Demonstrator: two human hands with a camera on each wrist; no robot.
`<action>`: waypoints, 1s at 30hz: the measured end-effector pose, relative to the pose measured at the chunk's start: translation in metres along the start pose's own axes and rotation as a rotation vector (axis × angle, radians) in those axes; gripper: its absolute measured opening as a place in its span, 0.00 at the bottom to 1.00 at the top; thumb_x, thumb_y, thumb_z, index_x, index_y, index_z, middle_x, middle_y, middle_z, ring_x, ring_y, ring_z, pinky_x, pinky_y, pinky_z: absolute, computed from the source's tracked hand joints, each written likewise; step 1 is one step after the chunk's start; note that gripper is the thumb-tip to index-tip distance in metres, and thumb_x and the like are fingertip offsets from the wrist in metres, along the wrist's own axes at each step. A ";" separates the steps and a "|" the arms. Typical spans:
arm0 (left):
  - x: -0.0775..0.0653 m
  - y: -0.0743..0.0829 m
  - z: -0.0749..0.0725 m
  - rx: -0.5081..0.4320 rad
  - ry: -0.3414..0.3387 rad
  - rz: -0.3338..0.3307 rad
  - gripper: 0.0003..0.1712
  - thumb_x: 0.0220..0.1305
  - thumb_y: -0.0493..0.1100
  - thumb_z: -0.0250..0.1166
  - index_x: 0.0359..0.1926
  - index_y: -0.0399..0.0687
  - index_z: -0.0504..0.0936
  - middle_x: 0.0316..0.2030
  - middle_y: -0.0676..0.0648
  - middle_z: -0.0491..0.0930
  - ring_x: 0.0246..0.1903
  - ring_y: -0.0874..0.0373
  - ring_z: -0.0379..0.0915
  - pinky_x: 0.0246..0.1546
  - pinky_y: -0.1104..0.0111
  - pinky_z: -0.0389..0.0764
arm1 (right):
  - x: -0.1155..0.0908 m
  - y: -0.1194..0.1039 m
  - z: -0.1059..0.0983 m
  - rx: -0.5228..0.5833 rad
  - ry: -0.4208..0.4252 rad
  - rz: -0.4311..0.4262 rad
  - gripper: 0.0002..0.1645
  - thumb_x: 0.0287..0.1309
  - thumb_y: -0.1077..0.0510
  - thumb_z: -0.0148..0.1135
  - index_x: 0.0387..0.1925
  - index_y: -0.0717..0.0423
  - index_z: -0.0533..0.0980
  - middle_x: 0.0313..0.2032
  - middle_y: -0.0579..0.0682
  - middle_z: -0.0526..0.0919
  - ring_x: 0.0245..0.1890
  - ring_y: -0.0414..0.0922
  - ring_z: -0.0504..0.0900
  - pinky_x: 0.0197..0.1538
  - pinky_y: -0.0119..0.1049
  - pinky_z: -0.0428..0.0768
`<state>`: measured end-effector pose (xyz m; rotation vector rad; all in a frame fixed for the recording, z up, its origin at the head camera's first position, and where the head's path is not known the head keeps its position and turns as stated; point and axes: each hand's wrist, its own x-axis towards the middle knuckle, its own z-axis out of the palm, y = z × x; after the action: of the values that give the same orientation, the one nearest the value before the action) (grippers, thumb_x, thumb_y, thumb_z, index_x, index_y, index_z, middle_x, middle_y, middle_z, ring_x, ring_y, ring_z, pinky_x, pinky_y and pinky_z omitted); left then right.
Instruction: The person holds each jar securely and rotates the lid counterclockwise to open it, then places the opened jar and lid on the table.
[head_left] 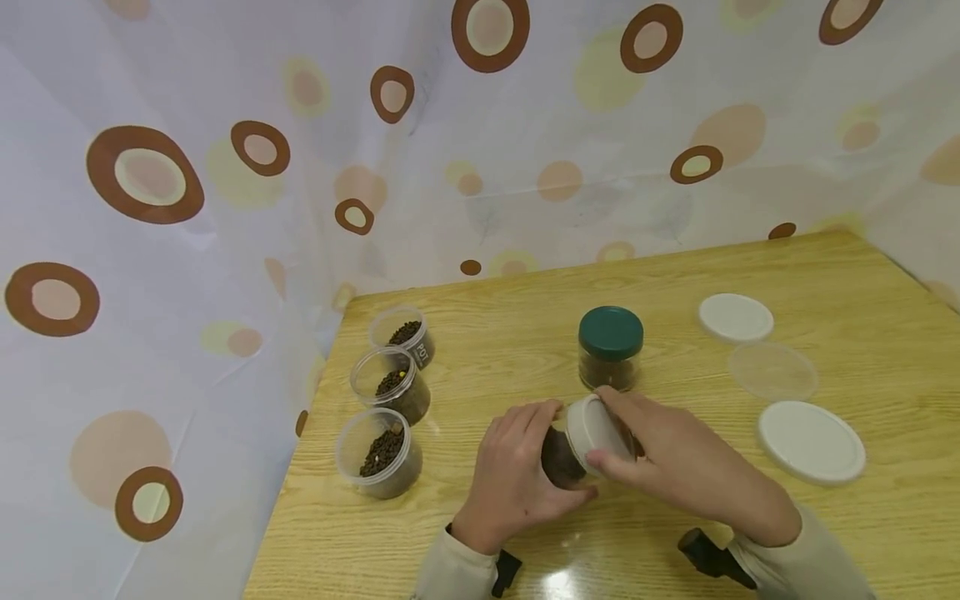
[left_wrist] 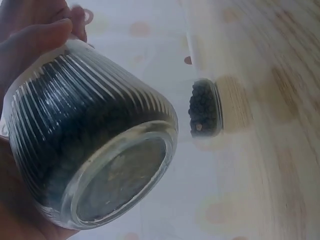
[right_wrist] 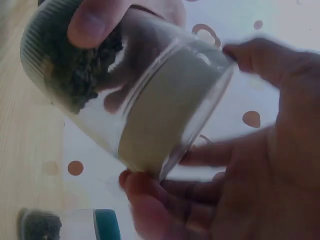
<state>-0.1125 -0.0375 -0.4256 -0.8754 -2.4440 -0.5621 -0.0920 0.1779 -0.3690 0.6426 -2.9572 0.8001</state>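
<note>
A ribbed clear jar (left_wrist: 95, 115), partly filled with dark bits, is held tilted above the table between both hands. My left hand (head_left: 513, 471) grips its body, thumb on the near side. On the jar sits a white lid (right_wrist: 165, 110), which the fingers and thumb of my right hand (head_left: 667, 446) hold around the rim. In the right wrist view the dark bits (right_wrist: 95, 70) lie toward the jar's base, below the lid. Just beyond the hands stands another jar with a green lid (head_left: 611, 333), dark contents in its lower part.
Three clear tubs with brown pellets stand in a row at left: a far tub (head_left: 405, 333), a middle tub (head_left: 390, 385) and a near tub (head_left: 380, 454). At right lie a far white lid (head_left: 736, 317), a translucent lid (head_left: 772, 372) and a near white lid (head_left: 812, 442). A patterned curtain (head_left: 450, 225) borders the table.
</note>
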 end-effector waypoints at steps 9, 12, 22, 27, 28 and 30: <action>-0.003 -0.005 0.000 -0.064 -0.027 -0.009 0.53 0.32 0.67 0.81 0.61 0.51 0.75 0.50 0.53 0.83 0.51 0.60 0.80 0.50 0.63 0.82 | -0.001 0.009 0.001 -0.045 0.045 -0.305 0.52 0.48 0.55 0.73 0.75 0.47 0.60 0.60 0.53 0.74 0.53 0.48 0.78 0.44 0.41 0.81; -0.003 -0.005 0.001 -0.075 -0.037 -0.015 0.54 0.31 0.67 0.81 0.61 0.50 0.75 0.50 0.53 0.83 0.51 0.59 0.80 0.51 0.62 0.82 | -0.001 0.010 0.002 -0.046 0.051 -0.298 0.53 0.47 0.55 0.73 0.75 0.46 0.61 0.60 0.52 0.74 0.52 0.46 0.78 0.44 0.40 0.81; -0.005 -0.006 0.003 -0.078 -0.071 -0.033 0.53 0.33 0.66 0.81 0.62 0.51 0.75 0.50 0.52 0.83 0.50 0.60 0.80 0.52 0.62 0.82 | -0.002 0.012 0.004 -0.054 0.032 -0.281 0.56 0.48 0.53 0.75 0.76 0.47 0.57 0.62 0.53 0.74 0.55 0.48 0.78 0.46 0.42 0.82; -0.006 -0.006 0.005 -0.071 -0.060 -0.031 0.51 0.36 0.66 0.79 0.62 0.51 0.74 0.51 0.53 0.83 0.49 0.60 0.81 0.50 0.64 0.82 | -0.003 0.014 0.004 -0.024 0.058 -0.288 0.62 0.48 0.45 0.77 0.78 0.48 0.51 0.68 0.54 0.69 0.62 0.52 0.74 0.54 0.51 0.81; -0.006 -0.006 0.005 -0.074 -0.055 -0.031 0.51 0.36 0.66 0.79 0.62 0.51 0.74 0.50 0.53 0.83 0.49 0.60 0.81 0.50 0.64 0.82 | -0.003 0.014 0.004 -0.011 0.057 -0.270 0.62 0.49 0.43 0.75 0.78 0.47 0.50 0.69 0.54 0.67 0.64 0.54 0.72 0.55 0.53 0.80; -0.006 -0.007 0.006 -0.076 -0.047 -0.035 0.51 0.36 0.66 0.79 0.61 0.51 0.74 0.50 0.53 0.83 0.48 0.60 0.81 0.48 0.65 0.82 | -0.004 0.014 0.003 0.020 0.051 -0.233 0.59 0.54 0.41 0.71 0.79 0.46 0.49 0.72 0.55 0.64 0.67 0.58 0.69 0.58 0.58 0.77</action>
<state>-0.1149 -0.0421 -0.4348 -0.8872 -2.4986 -0.6582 -0.0933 0.1888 -0.3782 0.9313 -2.7631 0.8122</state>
